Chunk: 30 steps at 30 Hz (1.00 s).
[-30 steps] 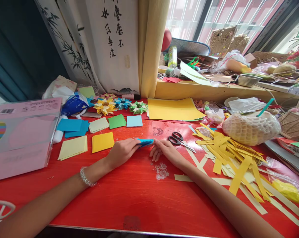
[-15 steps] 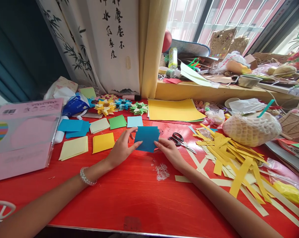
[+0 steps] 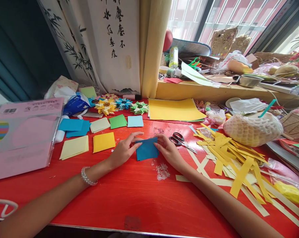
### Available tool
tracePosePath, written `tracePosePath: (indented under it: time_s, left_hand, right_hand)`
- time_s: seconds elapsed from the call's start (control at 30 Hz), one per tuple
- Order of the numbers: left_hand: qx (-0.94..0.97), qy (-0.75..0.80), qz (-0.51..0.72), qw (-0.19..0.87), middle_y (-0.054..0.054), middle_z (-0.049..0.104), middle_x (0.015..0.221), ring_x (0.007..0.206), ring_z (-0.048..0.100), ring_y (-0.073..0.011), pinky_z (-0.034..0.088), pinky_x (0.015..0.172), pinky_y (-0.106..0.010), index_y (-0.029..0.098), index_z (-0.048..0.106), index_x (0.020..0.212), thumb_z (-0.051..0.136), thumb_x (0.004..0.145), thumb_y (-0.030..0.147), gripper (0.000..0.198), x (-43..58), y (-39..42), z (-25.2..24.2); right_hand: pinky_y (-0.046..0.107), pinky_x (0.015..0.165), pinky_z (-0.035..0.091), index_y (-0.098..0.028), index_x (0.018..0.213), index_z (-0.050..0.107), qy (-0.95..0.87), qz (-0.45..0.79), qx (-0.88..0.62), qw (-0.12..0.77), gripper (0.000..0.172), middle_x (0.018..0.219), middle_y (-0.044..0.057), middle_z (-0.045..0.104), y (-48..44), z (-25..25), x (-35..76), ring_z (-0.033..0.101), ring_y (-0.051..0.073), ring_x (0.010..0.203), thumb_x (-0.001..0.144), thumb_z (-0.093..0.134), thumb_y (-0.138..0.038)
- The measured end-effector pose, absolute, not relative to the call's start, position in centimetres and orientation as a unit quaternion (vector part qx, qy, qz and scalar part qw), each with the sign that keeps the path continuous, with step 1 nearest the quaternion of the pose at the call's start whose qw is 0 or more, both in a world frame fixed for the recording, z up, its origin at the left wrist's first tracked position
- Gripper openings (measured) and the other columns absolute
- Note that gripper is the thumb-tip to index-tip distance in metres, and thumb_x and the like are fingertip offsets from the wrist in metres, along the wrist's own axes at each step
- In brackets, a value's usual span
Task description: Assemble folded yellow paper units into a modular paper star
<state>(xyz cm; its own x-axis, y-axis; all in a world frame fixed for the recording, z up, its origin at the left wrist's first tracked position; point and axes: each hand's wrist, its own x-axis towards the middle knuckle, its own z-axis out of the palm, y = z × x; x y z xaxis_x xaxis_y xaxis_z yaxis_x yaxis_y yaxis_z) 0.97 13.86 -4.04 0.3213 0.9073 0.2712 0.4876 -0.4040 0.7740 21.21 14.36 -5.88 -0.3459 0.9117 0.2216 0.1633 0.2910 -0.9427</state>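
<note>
Blue paper squares (image 3: 147,150), slightly out of line with one another, are held up over the red table (image 3: 109,198). My left hand (image 3: 126,148) grips their left edge between thumb and fingers; a beaded bracelet circles that wrist. At the upper right corner my right hand (image 3: 168,148) pinches the same sheets. Left of my hands lie a yellow paper stack (image 3: 104,142), a cream stack (image 3: 74,147), a green stack (image 3: 118,121), a pale blue stack (image 3: 135,121) and more blue squares (image 3: 71,125). Black-handled scissors (image 3: 182,142) rest just beyond my right hand.
Yellow and cream paper strips (image 3: 228,155) are heaped on the right, near a net-wrapped drink (image 3: 253,129) with a straw. Folded paper stars (image 3: 106,106) and large yellow sheets (image 3: 174,109) lie at the back. A pink package (image 3: 22,142) stands left; the cluttered windowsill (image 3: 201,89) is behind.
The blue squares have come down toward me and now tilt, showing a shorter face. Both hands still hold them, with the fingers shifted along the edges.
</note>
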Motion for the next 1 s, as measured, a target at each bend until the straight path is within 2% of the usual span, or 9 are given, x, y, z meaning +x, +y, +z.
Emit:
tracePosePath:
  time_s: [0.13,0.3,0.43,0.5,0.63,0.8,0.83,0.9,1.0]
  left_hand:
    - [0.769,0.441,0.399,0.234,-0.003,0.060,0.104,0.091,0.058,-0.0125,0.048,0.076,-0.021,0.022,0.050,0.109,0.046,0.084,0.036,0.029,0.9,13.6,-4.2]
    - [0.783,0.452,0.388,0.179,0.001,0.059,0.092,0.076,0.054,-0.0070,0.045,0.071,-0.017,0.023,0.051,0.106,0.048,0.083,0.033,0.025,0.9,13.7,-4.3]
    - [0.792,0.446,0.376,0.182,0.001,0.058,0.091,0.077,0.053,-0.0066,0.044,0.074,-0.016,0.023,0.050,0.108,0.047,0.084,0.031,0.025,0.9,13.8,-4.3]
    - [0.794,0.437,0.386,0.174,0.001,0.058,0.092,0.079,0.054,-0.0064,0.043,0.076,-0.016,0.023,0.050,0.107,0.046,0.085,0.029,0.024,0.9,13.7,-4.3]
    - [0.803,0.427,0.381,0.167,0.001,0.058,0.098,0.087,0.054,-0.0077,0.042,0.079,-0.017,0.023,0.050,0.107,0.043,0.086,0.028,0.022,0.9,13.5,-4.1]
    - [0.788,0.502,0.298,0.196,0.003,0.058,0.069,0.062,0.055,-0.0093,0.044,0.061,-0.019,0.026,0.044,0.118,0.033,0.089,0.037,0.033,0.9,14.4,-4.3]
    - [0.788,0.513,0.286,0.183,0.002,0.059,0.072,0.062,0.056,-0.0097,0.045,0.061,-0.020,0.026,0.041,0.121,0.032,0.089,0.039,0.036,0.9,14.6,-4.3]
    - [0.798,0.522,0.279,0.113,-0.003,0.059,0.097,0.076,0.058,-0.0121,0.047,0.067,-0.023,0.025,0.036,0.126,0.033,0.088,0.039,0.041,0.7,14.8,-4.0]
    - [0.836,0.456,0.299,-0.064,-0.008,0.044,0.125,0.100,0.054,-0.0169,0.048,0.077,-0.026,0.023,0.034,0.128,0.037,0.088,0.034,0.042,-0.1,13.4,-2.7]
  right_hand:
    - [0.025,0.071,0.043,-0.019,0.094,0.041,-0.712,0.394,-0.405,0.418,0.013,0.087,0.004,0.052,14.0,-5.5,21.1,0.052,0.014,0.080,0.087,0.038,-0.030]
    - [0.025,0.074,0.042,-0.021,0.104,0.036,-0.715,0.405,-0.398,0.408,0.018,0.094,0.005,0.050,13.9,-5.3,20.9,0.050,0.014,0.085,0.088,0.034,-0.029]
    - [0.023,0.060,0.039,-0.019,0.085,0.037,-0.736,0.368,-0.432,0.369,0.013,0.077,0.003,0.046,14.1,-5.7,20.9,0.044,0.013,0.068,0.088,0.034,-0.031]
    - [0.023,0.058,0.037,-0.019,0.083,0.038,-0.746,0.342,-0.443,0.361,0.015,0.074,0.002,0.046,14.1,-5.9,20.9,0.043,0.013,0.065,0.089,0.033,-0.032]
    - [0.028,0.069,0.042,-0.021,0.104,0.041,-0.771,0.321,-0.432,0.340,0.020,0.090,0.004,0.053,14.0,-5.9,21.0,0.050,0.016,0.078,0.089,0.030,-0.029]
    - [0.033,0.087,0.043,-0.021,0.114,0.038,-0.778,0.346,-0.381,0.360,0.028,0.110,0.007,0.051,13.7,-5.6,20.8,0.051,0.017,0.099,0.087,0.036,-0.027]
    - [0.032,0.091,0.042,-0.021,0.118,0.036,-0.775,0.357,-0.366,0.371,0.032,0.116,0.007,0.048,13.7,-5.6,20.8,0.048,0.016,0.106,0.087,0.038,-0.027]
    - [0.032,0.098,0.038,-0.023,0.125,0.029,-0.761,0.362,-0.365,0.395,0.041,0.126,0.006,0.041,13.7,-5.8,20.6,0.042,0.016,0.115,0.086,0.041,-0.029]
    - [0.034,0.101,0.035,-0.025,0.128,0.027,-0.727,0.330,-0.400,0.450,0.045,0.131,0.006,0.036,13.8,-5.3,20.8,0.038,0.017,0.120,0.086,0.043,-0.032]
